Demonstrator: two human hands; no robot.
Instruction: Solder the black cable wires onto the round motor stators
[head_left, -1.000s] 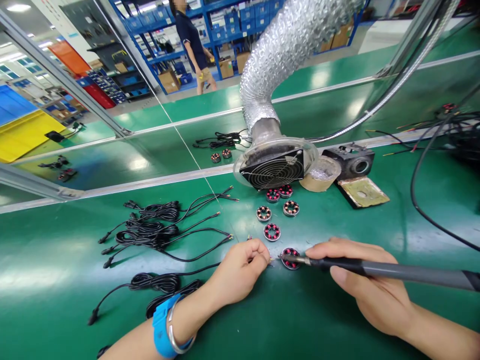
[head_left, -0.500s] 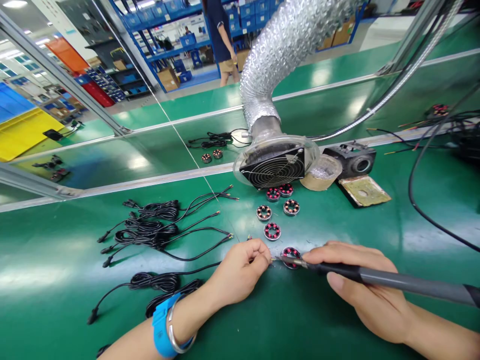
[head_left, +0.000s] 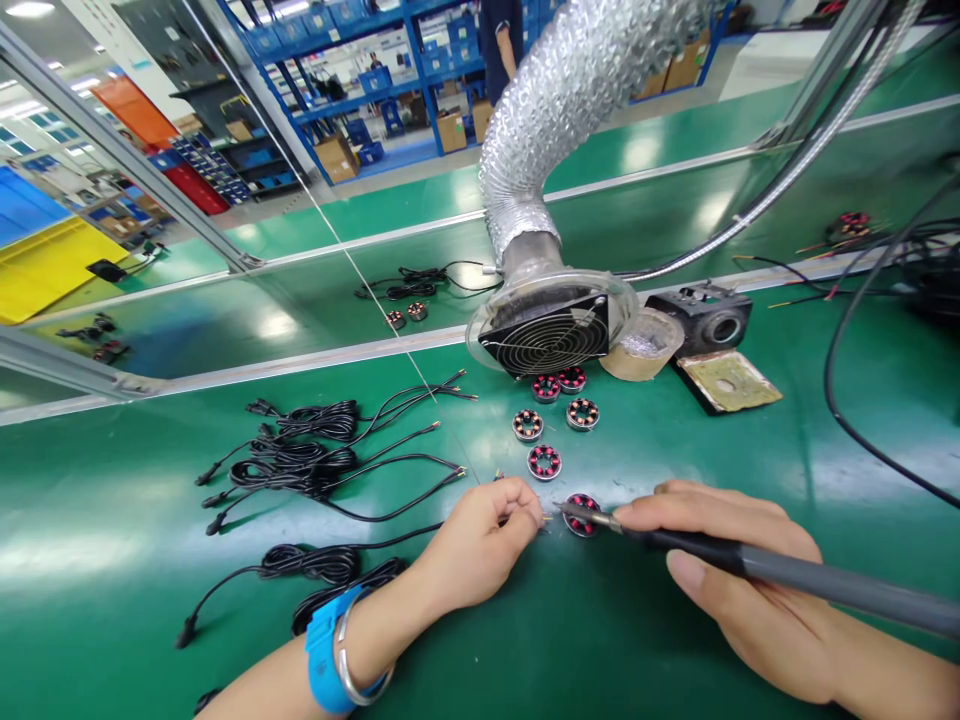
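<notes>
My left hand (head_left: 491,540) is closed in a pinch on the end of a black cable (head_left: 390,541), whose thin wire tips poke out past the fingertips. My right hand (head_left: 742,580) is wrapped round a soldering iron (head_left: 697,548) with a dark grip and grey handle. The iron's metal tip lies over a round motor stator (head_left: 577,528) with red windings, pointing at the wire tips; a small gap seems to lie between them. Just behind sits another red-wound stator (head_left: 544,462), with several more red and copper ones beyond it.
Several coiled black cables (head_left: 322,465) lie on the green bench to the left. A fume extractor fan (head_left: 555,335) hangs on a silver duct (head_left: 525,150). Near it are a tape roll (head_left: 643,345), an iron stand (head_left: 705,318) and a sponge tray (head_left: 727,382). A person (head_left: 501,50) stands beyond.
My right hand and the soldering iron have drawn slightly right, so the tip has backed away from the wire ends. My left hand stays put. The person behind has moved right.
</notes>
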